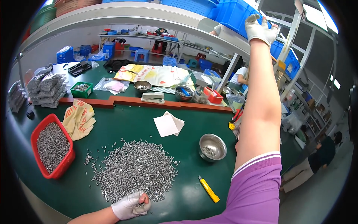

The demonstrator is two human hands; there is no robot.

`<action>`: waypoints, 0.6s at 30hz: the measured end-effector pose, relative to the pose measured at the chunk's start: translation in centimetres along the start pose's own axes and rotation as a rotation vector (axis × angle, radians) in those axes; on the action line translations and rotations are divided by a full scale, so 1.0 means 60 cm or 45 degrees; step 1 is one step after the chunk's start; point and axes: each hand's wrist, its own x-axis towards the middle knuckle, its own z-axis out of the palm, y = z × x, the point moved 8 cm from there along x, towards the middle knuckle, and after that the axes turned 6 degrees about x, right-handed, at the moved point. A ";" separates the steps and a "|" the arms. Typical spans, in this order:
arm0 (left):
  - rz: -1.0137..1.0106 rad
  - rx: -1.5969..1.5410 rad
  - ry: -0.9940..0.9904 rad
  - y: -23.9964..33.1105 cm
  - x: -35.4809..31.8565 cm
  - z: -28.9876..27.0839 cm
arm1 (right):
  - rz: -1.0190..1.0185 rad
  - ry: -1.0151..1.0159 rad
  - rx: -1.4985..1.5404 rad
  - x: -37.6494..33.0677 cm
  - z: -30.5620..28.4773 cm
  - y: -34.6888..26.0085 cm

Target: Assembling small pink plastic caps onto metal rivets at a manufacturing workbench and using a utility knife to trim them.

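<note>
A large heap of small silvery metal pins [138,168] lies on the green table. At the near edge of this heap rests my left hand [130,206], in a white glove with bare fingertips. Its fingers are curled closed, and whatever they may hold is hidden. My right hand [261,31], gloved the same way, is raised high at the upper right, its fingers apart. It is in front of a blue bin [233,15] on the overhead shelf; whether it touches the bin I cannot tell. Nothing shows in its fingers.
Left of the heap stands a red basket [67,164] of similar pins, beside a crumpled cloth [79,119]. A steel bowl [212,147], a yellow utility knife [209,189] and paper squares [166,125] lie rightward. A stapler [153,98] sits by the brown ledge [145,101]. Other people work beyond.
</note>
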 end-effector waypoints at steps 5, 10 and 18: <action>0.012 0.017 -0.016 0.004 -0.008 -0.001 | 0.006 -0.035 -0.020 -0.012 0.022 0.014; -0.003 0.019 -0.047 0.001 -0.006 -0.001 | 0.011 -0.074 -0.156 -0.017 0.016 -0.005; 0.036 0.076 -0.061 0.010 -0.009 0.003 | 0.096 0.017 -1.047 -0.251 0.035 0.096</action>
